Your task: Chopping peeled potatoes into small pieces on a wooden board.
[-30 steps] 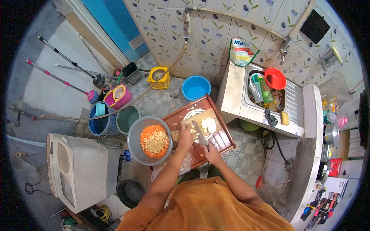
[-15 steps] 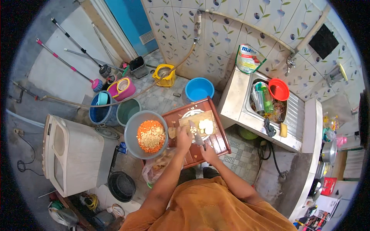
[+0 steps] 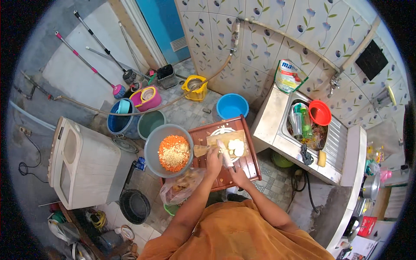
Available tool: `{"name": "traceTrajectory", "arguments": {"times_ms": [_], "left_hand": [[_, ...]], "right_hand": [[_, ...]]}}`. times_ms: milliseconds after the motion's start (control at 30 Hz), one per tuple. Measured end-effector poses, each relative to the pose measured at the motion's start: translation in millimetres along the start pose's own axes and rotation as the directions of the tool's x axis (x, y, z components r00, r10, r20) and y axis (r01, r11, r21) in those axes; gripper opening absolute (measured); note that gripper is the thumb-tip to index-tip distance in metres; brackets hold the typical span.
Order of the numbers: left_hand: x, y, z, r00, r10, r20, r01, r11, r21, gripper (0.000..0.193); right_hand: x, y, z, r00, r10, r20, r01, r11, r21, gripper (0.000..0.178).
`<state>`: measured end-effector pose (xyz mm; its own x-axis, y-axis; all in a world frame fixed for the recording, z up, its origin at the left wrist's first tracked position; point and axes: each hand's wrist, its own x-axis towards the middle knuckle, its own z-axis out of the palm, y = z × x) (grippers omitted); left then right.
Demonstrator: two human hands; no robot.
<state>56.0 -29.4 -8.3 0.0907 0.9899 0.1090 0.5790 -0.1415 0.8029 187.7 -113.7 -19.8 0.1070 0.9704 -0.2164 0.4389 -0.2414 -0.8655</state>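
A wooden cutting board [image 3: 211,139] lies on a white plate [image 3: 222,130] on a reddish-brown tabletop [image 3: 197,136]. My right hand [image 3: 239,178] is closed round the dark handle of a knife [image 3: 225,157], its broad blade slanting up over the board. My left hand [image 3: 213,163] is beside the blade at the board's lower left edge, fingers bent together; whatever they hold is hidden. Pale round pieces [image 3: 236,147] sit on the board's right part, with small chopped bits near the blade. Left of the table, a grey bowl [image 3: 151,151] holds orange diced bits and a pale chopped heap [image 3: 174,156].
A clear plastic bag [image 3: 182,186] hangs at the table's left front. A blue basin [image 3: 232,106] stands behind the table. At right, a sink counter [image 3: 271,115] carries bottles and a red bowl [image 3: 320,112]. A white washing machine [image 3: 89,160] stands left; a hose [image 3: 173,102] crosses behind.
The view has shifted, moving the whole scene slightly. The knife blade now lies flatter to view, with its broad side showing. Both hands stay close together at the board.
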Motion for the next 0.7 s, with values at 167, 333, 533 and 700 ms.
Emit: {"name": "traceTrajectory", "arguments": {"times_ms": [167, 333, 533, 700], "left_hand": [[0, -5, -16, 0.996, -0.030, -0.079, 0.031, 0.999, 0.017, 0.029], [-2, -31, -54, 0.963, -0.074, -0.257, 0.067, 0.997, -0.039, 0.023], [-2, -37, -120, 0.915, -0.246, -0.319, 0.213, 0.968, -0.133, 0.028], [8, -72, -152, 0.846, -0.297, -0.442, 0.249, 0.955, -0.164, 0.038]], "right_hand": [[3, -27, -4, 0.995, 0.035, 0.095, -0.035, 0.999, -0.009, 0.042], [19, -70, 17, 0.965, 0.000, 0.264, 0.028, 0.994, -0.103, 0.047], [51, -68, 87, 0.895, 0.048, 0.444, -0.002, 0.994, -0.105, 0.042], [57, -134, 101, 0.748, 0.160, 0.645, -0.204, 0.979, -0.006, 0.041]]}}
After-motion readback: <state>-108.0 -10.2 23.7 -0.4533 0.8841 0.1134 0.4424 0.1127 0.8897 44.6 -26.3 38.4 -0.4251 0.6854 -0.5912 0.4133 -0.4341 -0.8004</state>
